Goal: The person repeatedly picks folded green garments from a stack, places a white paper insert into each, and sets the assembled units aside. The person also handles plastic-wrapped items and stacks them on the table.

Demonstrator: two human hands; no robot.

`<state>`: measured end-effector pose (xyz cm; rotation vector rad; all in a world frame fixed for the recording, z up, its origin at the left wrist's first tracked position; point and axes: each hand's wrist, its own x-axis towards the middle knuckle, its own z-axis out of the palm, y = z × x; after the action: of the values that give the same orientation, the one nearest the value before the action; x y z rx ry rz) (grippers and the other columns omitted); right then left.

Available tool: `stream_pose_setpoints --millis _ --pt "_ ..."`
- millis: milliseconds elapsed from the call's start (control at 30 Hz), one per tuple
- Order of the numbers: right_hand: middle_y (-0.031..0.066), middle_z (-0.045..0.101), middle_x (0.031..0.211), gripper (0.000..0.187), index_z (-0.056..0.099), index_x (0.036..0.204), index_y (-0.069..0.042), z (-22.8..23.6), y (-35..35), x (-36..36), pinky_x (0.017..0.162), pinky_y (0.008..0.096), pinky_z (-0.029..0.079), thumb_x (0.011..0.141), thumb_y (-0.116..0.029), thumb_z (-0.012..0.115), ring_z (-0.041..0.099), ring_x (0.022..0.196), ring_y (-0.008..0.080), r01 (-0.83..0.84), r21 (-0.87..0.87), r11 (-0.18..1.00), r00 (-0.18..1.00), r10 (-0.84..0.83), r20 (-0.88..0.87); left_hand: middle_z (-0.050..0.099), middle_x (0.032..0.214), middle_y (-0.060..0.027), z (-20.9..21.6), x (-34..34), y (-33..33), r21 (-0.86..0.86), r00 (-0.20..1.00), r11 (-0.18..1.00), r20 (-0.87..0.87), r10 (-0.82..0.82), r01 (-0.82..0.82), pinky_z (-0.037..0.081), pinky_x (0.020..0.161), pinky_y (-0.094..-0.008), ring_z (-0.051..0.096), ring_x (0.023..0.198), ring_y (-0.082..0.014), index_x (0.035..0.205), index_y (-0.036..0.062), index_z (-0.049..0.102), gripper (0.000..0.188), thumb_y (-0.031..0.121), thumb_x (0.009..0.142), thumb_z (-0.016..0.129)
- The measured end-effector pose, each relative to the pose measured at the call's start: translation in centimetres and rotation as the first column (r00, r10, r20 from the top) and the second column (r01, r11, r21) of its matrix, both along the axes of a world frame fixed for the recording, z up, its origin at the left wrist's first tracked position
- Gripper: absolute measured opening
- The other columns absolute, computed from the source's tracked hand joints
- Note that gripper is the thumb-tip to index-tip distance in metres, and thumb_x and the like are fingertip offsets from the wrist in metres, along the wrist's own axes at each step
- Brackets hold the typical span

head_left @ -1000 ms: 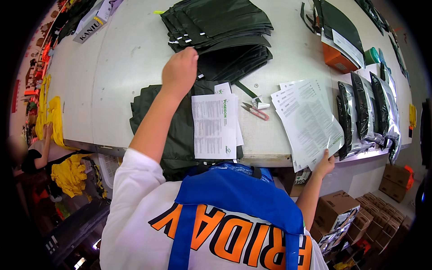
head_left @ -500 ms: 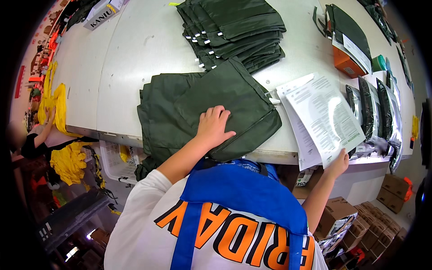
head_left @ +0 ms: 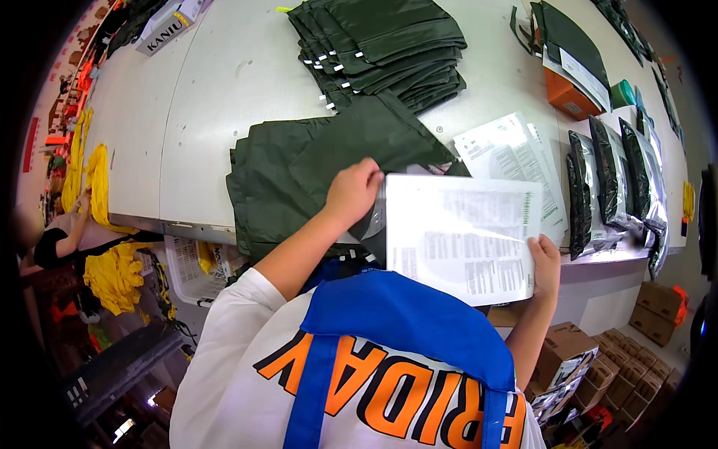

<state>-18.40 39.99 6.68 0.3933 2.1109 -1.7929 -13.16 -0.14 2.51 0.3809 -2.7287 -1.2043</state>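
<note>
My right hand (head_left: 545,266) pinches the right edge of a glossy, whitish printed plastic bag (head_left: 456,239), held flat in front of my chest. At its upper left corner my left hand (head_left: 354,193) is closed, fingertips together on the bag's edge; a see-through strip shows there over dark cloth. Underneath and to the left lies a folded dark green fabric piece (head_left: 277,161), partly covered by the bag. More printed plastic bags (head_left: 497,142) lie just beyond on the table (head_left: 202,135). A stack of folded dark green pieces (head_left: 381,45) with small white tags sits farther back.
Clear-bagged dark items (head_left: 594,194) stand along the right edge. Behind them is an orange box (head_left: 565,97) with papers and dark cloth. A white crate (head_left: 191,266) is below the table's left front edge; cartons (head_left: 561,352) are at lower right. Another person's arm (head_left: 71,228) handles yellow fabric at far left.
My right hand has drawn one printed plastic bag off the others and leftward over the green fabric. My left hand has risen slightly from lying spread on the fabric and closed at the bag's corner.
</note>
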Motion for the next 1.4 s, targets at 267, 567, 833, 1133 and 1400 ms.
stream_pose_setpoints --millis 267,567,833,1133,1400 --pt "0.0030 0.063 0.091 0.018 0.060 0.100 0.004 -1.7 -6.2 -0.3 0.070 0.0208 0.044 0.094 -0.012 0.054 0.054 0.079 0.0065 0.102 0.032 0.994 0.970 -0.092 -0.224 0.059 0.069 -0.0124 4.2 -1.0 1.0 -0.033 0.990 0.991 -0.041 -0.132 0.131 0.044 0.056 -0.0381 0.057 0.061 -0.0293 0.080 0.0029 0.054 0.015 0.015 0.084 0.062" --pt "0.0106 0.063 0.098 0.022 0.054 0.111 0.002 -3.6 -18.6 3.0 0.081 0.0298 0.046 0.093 -0.010 0.054 0.058 0.088 0.0147 -0.267 -0.194 0.944 0.962 0.273 0.001 0.059 0.068 -0.0139 5.2 0.6 1.3 0.040 0.993 0.992 0.000 -0.119 0.119 0.042 0.053 -0.0379 0.056 0.058 -0.0297 0.079 0.0021 0.054 0.016 0.014 0.085 0.062" --pt "0.0095 0.064 0.100 0.034 0.051 0.121 -0.003 -3.8 -18.5 -0.7 0.074 0.0275 0.049 0.091 -0.015 0.060 0.059 0.090 0.0150 -0.452 0.103 0.886 0.879 0.462 -0.121 0.059 0.067 -0.0117 4.8 6.0 -3.9 -0.174 0.988 0.984 0.156 -0.017 0.045 0.045 0.055 -0.0370 0.059 0.060 -0.0276 0.081 0.0039 0.054 0.015 0.015 0.083 0.063" --pt "0.0269 0.047 0.126 0.085 0.037 0.132 0.004 -7.8 -2.2 -2.1 0.100 0.0455 0.037 0.069 -0.031 0.081 0.046 0.116 0.0395 0.267 0.934 0.236 0.960 -0.151 -0.236 0.057 0.104 -0.0086 -0.4 -10.1 -7.5 -0.388 0.982 0.919 -0.191 -0.005 -0.071 0.047 0.085 -0.0397 0.055 0.101 -0.0302 0.107 0.0061 0.058 0.032 0.019 0.079 0.067" --pt "0.0192 0.061 0.096 0.056 0.050 0.115 0.006 -10.5 4.5 -1.5 0.079 0.0360 0.047 0.074 -0.021 0.077 0.058 0.083 0.0304 0.475 0.706 0.525 0.872 -0.390 -0.296 0.059 0.098 -0.0096 -4.7 -16.5 -10.3 -0.559 0.999 0.829 0.022 -0.028 0.035 0.049 0.080 -0.0421 0.056 0.097 -0.0307 0.093 0.0081 0.060 0.013 0.014 0.082 0.059"
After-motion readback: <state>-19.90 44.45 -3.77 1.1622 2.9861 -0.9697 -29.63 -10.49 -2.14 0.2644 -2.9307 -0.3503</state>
